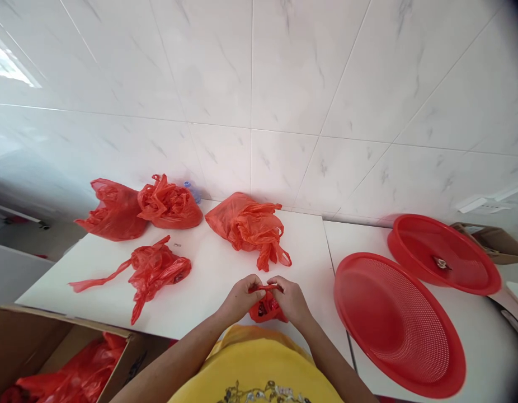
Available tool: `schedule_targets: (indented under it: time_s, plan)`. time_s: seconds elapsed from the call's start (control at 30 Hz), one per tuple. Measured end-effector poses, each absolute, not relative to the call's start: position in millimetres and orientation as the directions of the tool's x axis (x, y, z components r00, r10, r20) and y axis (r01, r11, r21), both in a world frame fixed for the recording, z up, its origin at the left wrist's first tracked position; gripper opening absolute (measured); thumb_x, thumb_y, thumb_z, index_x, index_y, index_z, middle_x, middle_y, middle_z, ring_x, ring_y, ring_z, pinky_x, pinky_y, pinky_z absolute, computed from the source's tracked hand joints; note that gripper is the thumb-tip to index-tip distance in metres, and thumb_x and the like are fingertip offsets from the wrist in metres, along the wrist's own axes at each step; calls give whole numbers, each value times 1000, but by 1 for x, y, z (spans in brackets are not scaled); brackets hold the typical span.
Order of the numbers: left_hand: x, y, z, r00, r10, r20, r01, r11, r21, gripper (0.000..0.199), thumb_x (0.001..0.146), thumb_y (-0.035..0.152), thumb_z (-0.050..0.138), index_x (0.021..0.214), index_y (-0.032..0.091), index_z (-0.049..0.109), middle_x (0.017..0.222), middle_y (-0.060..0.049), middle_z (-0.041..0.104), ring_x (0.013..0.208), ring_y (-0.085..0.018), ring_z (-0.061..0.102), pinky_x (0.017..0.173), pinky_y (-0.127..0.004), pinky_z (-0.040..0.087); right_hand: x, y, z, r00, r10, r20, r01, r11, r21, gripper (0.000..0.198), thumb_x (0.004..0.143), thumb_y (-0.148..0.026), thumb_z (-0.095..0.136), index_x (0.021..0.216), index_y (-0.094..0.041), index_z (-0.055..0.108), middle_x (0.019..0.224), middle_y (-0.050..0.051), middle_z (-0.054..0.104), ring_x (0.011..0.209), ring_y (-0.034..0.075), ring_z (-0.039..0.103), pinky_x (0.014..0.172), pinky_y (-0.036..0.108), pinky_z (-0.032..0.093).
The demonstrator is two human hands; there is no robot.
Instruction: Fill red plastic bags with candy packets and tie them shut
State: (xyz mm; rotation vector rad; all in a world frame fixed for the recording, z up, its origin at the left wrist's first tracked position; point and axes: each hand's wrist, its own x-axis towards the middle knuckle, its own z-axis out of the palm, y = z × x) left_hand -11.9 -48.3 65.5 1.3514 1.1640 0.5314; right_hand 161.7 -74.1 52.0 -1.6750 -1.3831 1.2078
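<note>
Close to my body, at the table's front edge, a small red pouch (269,311) has dark and red items showing in its mouth; I cannot make out what they are. My left hand (241,298) pinches the left side of its upper rim between thumb and fingers. On the opposite side, my right hand (291,299) grips the same rim, so the edge is stretched between both hands. Just beyond them lies a filled red plastic bag (246,224) with its handles flopped toward me.
Two full red bags (116,210) stand at the back left near a clear bottle (192,192). A looser red bag (156,271) lies before them. A cardboard box (41,341) with red bags is at lower left. Red baskets (397,324) occupy the right, one holding a small object (442,263).
</note>
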Motion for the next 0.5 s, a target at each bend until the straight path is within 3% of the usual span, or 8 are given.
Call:
schedule_targets:
  time_s: [0.17, 0.23, 0.37, 0.5]
  plan:
    - [-15, -48, 62, 374, 879, -296, 381, 145, 913, 9, 77, 29, 56, 77, 20, 58, 77, 1, 61, 75, -17, 55, 72, -29, 42, 163, -75, 59, -95, 956, -276, 31, -275, -961, 26, 77, -27, 53, 97, -20, 69, 94, 4, 71, 86, 19, 64, 79, 32, 50]
    - [-18, -46, 58, 363, 903, -231, 383, 81, 920, 6, 75, 26, 58, 78, 21, 59, 88, -2, 64, 86, -19, 58, 81, -32, 44, 167, -74, 56, -67, 960, -273, -27, -276, -961, 25, 79, -32, 55, 94, -18, 68, 92, 5, 71, 83, 19, 64, 79, 33, 50]
    - [-34, -42, 49, 377, 920, -106, 423, -69, 904, 4, 71, 18, 61, 70, 21, 58, 99, -6, 65, 100, -22, 58, 93, -37, 42, 182, -74, 39, 213, 930, -299, 120, -329, -937, 22, 76, -32, 54, 85, -18, 68, 89, 7, 72, 84, 21, 65, 82, 36, 50]
    - [-55, -43, 44, 380, 903, -200, 526, -33, 850, 2, 73, 19, 59, 71, 21, 59, 100, -5, 66, 97, -21, 59, 93, -37, 44, 197, -86, 18, 337, 903, -265, 241, -355, -904, 24, 77, -33, 50, 85, -19, 68, 96, 9, 71, 93, 23, 65, 87, 36, 50]
